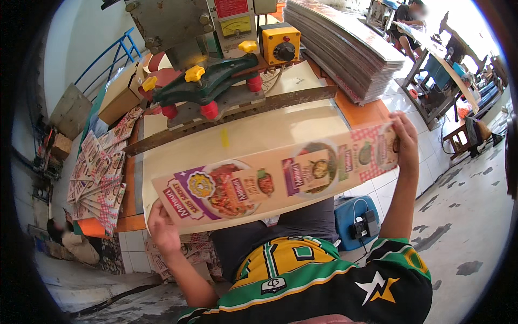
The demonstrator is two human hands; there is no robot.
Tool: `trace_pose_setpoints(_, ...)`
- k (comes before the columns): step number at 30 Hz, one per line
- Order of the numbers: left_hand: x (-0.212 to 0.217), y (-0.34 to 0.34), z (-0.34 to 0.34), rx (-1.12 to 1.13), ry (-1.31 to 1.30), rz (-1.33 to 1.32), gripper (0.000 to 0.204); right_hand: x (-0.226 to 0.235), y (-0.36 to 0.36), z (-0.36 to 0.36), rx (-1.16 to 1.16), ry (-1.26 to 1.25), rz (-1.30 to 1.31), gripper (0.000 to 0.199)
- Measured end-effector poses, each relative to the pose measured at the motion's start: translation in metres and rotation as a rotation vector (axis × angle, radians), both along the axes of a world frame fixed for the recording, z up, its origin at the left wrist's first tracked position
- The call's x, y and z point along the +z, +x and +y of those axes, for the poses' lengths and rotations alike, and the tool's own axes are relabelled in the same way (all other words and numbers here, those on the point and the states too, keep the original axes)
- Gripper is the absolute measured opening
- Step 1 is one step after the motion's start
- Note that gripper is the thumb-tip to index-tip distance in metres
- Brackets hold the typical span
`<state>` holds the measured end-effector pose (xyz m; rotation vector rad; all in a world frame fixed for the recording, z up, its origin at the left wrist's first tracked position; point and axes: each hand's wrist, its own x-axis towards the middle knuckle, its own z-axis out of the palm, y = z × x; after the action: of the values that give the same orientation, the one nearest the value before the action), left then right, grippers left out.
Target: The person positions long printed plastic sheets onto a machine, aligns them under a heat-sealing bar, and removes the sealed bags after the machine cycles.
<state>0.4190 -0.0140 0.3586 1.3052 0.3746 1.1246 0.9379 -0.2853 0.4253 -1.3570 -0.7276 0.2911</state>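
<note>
A long printed plastic sheet (272, 186) with food pictures stretches between my two hands, slanting up toward the right. My left hand (163, 229) grips its lower left end, thumb along the edge. At the upper right end my right hand (404, 141) is closed round the short side. The sheet hangs over the front of a cream work surface (183, 146). Beyond it stands a press machine with a long metal bar (232, 120), a dark green bracket (208, 86) and yellow knobs (195, 73).
Printed pouches (100, 173) lie heaped at the left, beside a cardboard box (121, 92). A tall stack of flat sheets (345, 51) stands at the back right. A blue container (357, 218) with a black plug sits by my legs. Other people sit at far right and far left.
</note>
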Motion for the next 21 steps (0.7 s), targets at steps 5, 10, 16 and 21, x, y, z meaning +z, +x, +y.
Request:
trace_pose_setpoints(5, -0.013, -0.025, 0.050, 0.172, -0.188, 0.245, 0.037, -0.015, 0.010, 0.049, 0.208, -0.148, 0.217, 0.032)
trace_pose_setpoints(10, -0.015, -0.044, 0.119, 0.040, -0.257, 0.156, 0.049, -0.016, 0.004, 0.097, 0.405, -0.217, 0.201, 0.038)
trace_pose_setpoints(16, -0.014, -0.039, 0.174, -0.043, -0.320, 0.090, 0.061, -0.029, -0.004, 0.146, 0.480, -0.131, 0.203, 0.037)
trace_pose_setpoints(21, -0.023, -0.028, 0.181, -0.086, -0.286, 0.112, 0.064, -0.061, 0.007, 0.162, 0.585, -0.071, 0.324, 0.033)
